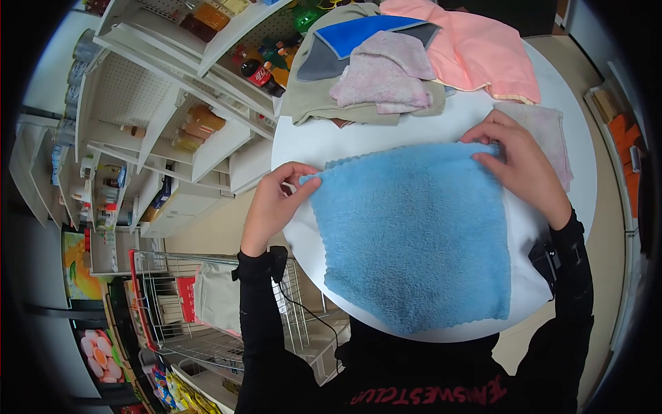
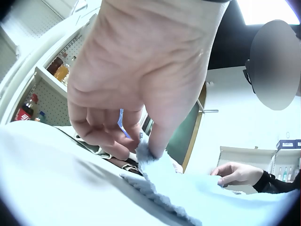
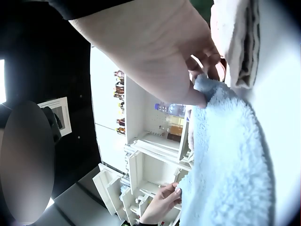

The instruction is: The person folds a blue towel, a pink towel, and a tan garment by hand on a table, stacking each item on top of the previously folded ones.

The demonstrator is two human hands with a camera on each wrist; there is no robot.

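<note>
A light blue fuzzy cloth (image 1: 417,234) with scalloped edges lies spread over the near part of the round white table, dark patches across its middle. The left hand (image 1: 277,200) pinches its far left corner between thumb and fingers; the left wrist view shows this hand (image 2: 141,70) close up on the cloth edge (image 2: 162,181). At the far right corner, the right hand (image 1: 517,162) pinches the cloth with thumb and fingers. In the right wrist view, the right hand (image 3: 155,56) grips the fuzzy corner of the cloth (image 3: 230,155).
Beyond the blue cloth, a pile holds a pink cloth (image 1: 476,52), a blue and grey cloth (image 1: 369,34) and a blotchy pinkish cloth (image 1: 386,72). A folded pale cloth (image 1: 548,134) lies by the right hand. Shelves with bottles (image 1: 258,72) and a shopping cart (image 1: 162,303) stand left.
</note>
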